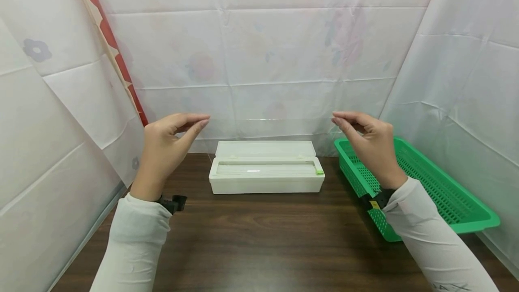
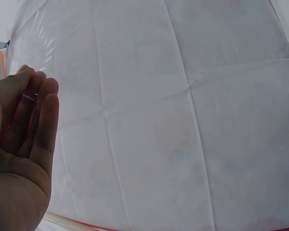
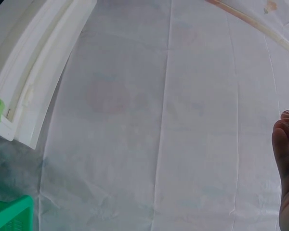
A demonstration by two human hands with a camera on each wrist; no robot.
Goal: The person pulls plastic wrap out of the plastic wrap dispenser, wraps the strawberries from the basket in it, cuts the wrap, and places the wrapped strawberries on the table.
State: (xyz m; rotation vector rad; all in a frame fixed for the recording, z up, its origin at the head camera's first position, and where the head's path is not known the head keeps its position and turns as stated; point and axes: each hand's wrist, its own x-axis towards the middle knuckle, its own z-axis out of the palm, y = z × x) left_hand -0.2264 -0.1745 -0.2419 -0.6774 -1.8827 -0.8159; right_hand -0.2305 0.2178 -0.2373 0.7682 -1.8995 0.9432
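Note:
A clear sheet of cling film (image 1: 263, 120) stretches between both raised hands, its top edge showing as a thin bright line. My left hand (image 1: 168, 141) pinches one corner between thumb and fingertips. At the opposite corner my right hand (image 1: 371, 141) does the same. Glare streaks mark the cling film (image 2: 44, 43) by the fingertips in the left wrist view. Below and between the hands sits a white cling film dispenser (image 1: 265, 184) on the table, with its lid (image 1: 265, 148) raised at the back. A green slide cutter (image 1: 319, 172) is at the right end of its rail.
To the right, a green plastic basket (image 1: 474, 224) with perforated sides stands on the dark wooden table (image 1: 259, 242), partly behind the right forearm. Pale patterned sheeting (image 1: 275, 48) hangs at the back and on both sides. A red-patterned strip (image 1: 117, 53) runs down the left corner.

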